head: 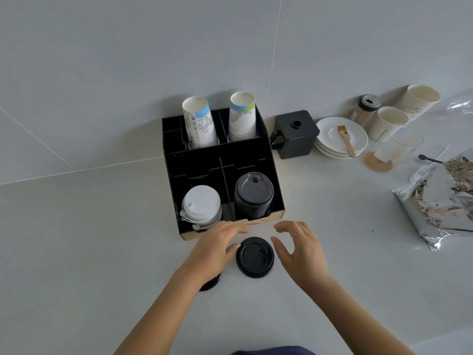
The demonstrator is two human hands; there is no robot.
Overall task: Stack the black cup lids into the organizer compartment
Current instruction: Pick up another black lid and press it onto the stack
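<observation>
A black organizer (256, 152) stands on the white counter. Its front right compartment holds a stack of black lids (253, 194); the front left one holds a stack of white lids (201, 206). One loose black lid (255, 257) lies flat on the counter just in front of the organizer. My left hand (217, 248) hovers at its left side and my right hand (299, 248) at its right, both with fingers spread and holding nothing. Another black lid (212, 283) peeks out from under my left wrist, mostly hidden.
Two printed paper cup stacks (199, 124) (242, 117) stand in the organizer's back compartments. To the right are a black square container (295, 134), stacked white saucers (341, 139) with a brush, paper cups (390, 121), a clear cup and a crumpled foil bag (442, 198).
</observation>
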